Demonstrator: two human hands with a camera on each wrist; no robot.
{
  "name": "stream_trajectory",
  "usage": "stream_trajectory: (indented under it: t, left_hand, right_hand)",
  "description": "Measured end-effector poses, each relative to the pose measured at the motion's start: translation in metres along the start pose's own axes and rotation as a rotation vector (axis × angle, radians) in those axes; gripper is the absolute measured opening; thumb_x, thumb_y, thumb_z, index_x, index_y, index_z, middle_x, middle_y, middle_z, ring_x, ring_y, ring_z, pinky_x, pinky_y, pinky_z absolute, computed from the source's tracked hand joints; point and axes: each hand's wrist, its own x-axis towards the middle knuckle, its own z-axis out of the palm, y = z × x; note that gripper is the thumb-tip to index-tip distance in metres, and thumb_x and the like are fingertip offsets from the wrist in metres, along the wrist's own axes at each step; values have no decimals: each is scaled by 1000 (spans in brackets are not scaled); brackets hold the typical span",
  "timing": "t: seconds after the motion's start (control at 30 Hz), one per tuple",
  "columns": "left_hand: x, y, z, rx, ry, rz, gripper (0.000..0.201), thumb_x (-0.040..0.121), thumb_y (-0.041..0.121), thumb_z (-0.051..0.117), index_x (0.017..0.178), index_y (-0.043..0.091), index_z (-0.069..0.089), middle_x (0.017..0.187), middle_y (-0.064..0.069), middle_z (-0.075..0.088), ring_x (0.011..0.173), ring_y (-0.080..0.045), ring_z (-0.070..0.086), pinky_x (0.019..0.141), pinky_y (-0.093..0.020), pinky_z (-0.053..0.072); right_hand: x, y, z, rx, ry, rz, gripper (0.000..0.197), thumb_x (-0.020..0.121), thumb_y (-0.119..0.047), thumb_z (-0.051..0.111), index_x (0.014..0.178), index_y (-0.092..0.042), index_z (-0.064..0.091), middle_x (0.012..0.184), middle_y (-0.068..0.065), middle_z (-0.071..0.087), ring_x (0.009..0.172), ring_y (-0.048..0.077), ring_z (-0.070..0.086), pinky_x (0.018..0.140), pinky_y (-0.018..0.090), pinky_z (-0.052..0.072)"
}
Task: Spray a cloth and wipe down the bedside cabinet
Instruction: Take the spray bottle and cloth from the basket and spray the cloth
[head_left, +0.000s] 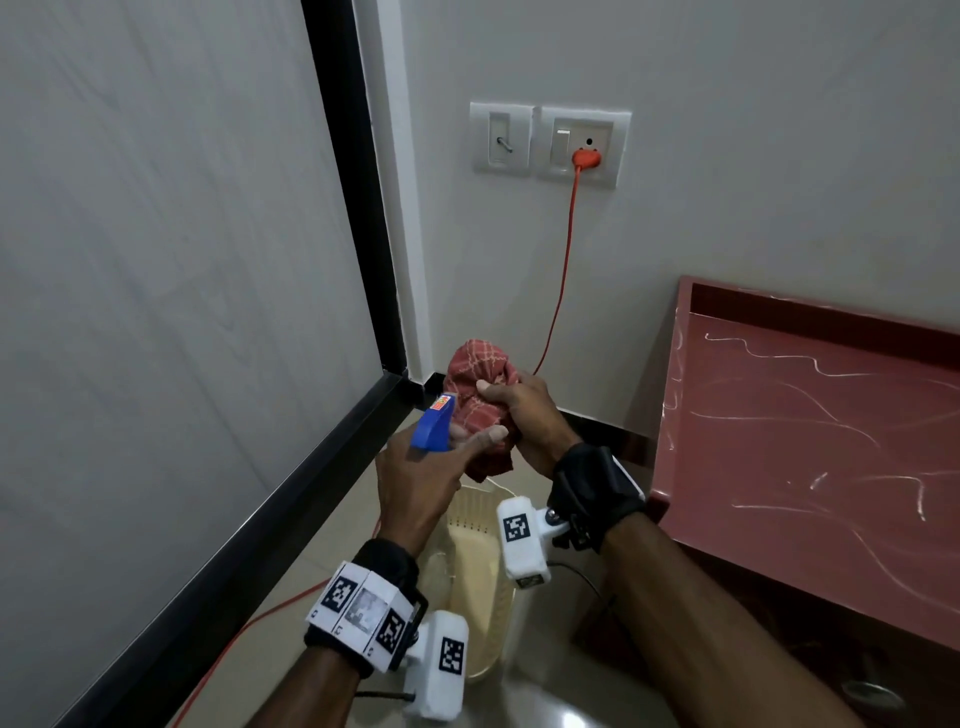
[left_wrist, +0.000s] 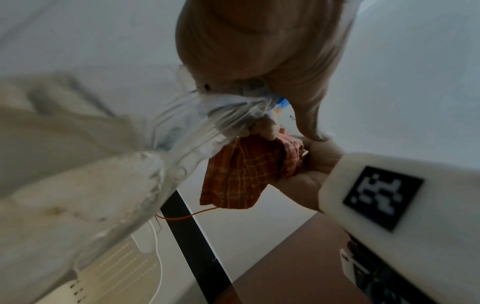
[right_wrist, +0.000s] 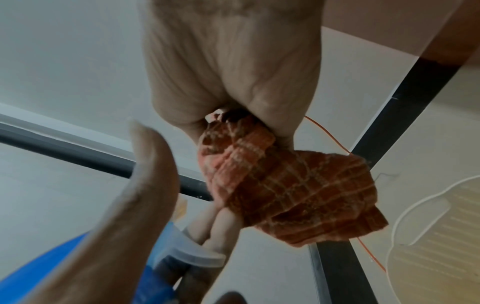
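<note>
1. Head view: the left hand (head_left: 415, 488) grips a clear spray bottle with a blue trigger head (head_left: 432, 427), nozzle almost touching the bunched red checked cloth (head_left: 480, 397) clenched in the right hand (head_left: 522, 415). At that range spray may soak one spot. The maroon bedside cabinet (head_left: 810, 441), streaked white, waits on the right.
2. Left wrist view: the bottle's clear body (left_wrist: 182, 156) is blurred; a loose grip could let it slip.
3. Right wrist view: cloth folds dangle below the fist and might miss the spray.
</note>
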Motion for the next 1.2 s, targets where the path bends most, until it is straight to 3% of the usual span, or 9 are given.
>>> stream_trajectory:
  t: [0.07,0.17,0.27,0.5,0.67,0.8,0.97,1.1,1.2]
  left_hand:
    - [2,-3,1,-11,-1,-30,46,66,56,82,83,16,70,69,1,72,58,-10,63,60,-26,51]
    - [1,-5,5,-11,-5,-50,46,67,55,83,75,13,65,64,-3,67,58,-12,59,64,-32,54]
    - [1,-5,5,-28,8,-45,45,65,54,84,84,15,71,68,3,72,58,-3,65,61,-23,52]
    - [0,-11,13,54,-112,-55,65,49,77,74,73,17,67,56,5,64,51,-8,58,60,-28,54]
    - [-2,-20,18,97,-106,-100,66,57,70,81,74,9,63,54,3,56,48,-11,50,57,-28,49]
    - [-1,-20,17,66,-125,-80,54,59,66,81,76,15,71,61,4,70,56,-9,63,57,-24,52]
    - [1,-18,17,57,-71,-112,48,70,53,83,78,9,65,58,3,61,47,-5,55,57,-24,46]
    - [8,-21,13,1,-47,-161,56,57,63,83,84,16,68,67,4,65,59,-11,59,61,-28,48]
    - [6,-25,14,19,-56,-193,57,60,63,82,81,13,64,61,2,60,54,-13,55,62,-31,48]
  right_hand:
    - [-1,3,-1,-8,-14,-4,34,92,-8,59,126,-7,57,118,13,69,109,30,67,99,49,52]
    - [-1,7,0,10,-24,7,34,95,-12,58,129,-11,56,121,11,67,111,29,66,101,49,51]
    - [1,9,0,48,-27,11,44,95,-25,61,135,-11,52,124,13,66,112,31,66,101,50,51]
    - [6,9,-5,67,-5,-2,41,98,-27,57,136,-14,50,124,12,66,109,29,67,98,46,53]
    - [9,9,-8,80,2,-6,42,99,-27,56,139,-16,49,128,9,64,114,27,64,102,47,51]
    - [9,19,-6,65,-15,25,40,99,-27,57,136,-15,52,125,11,66,113,28,66,101,47,51]
    - [6,31,-8,73,-63,82,33,98,-26,58,129,-14,56,123,13,67,113,30,66,103,48,49]
    - [4,38,-10,59,-77,92,33,97,-24,58,129,-13,59,121,11,69,113,28,66,104,47,49]
    - [3,35,-9,50,-63,95,34,98,-24,57,131,-13,57,122,11,68,113,27,66,102,44,50]
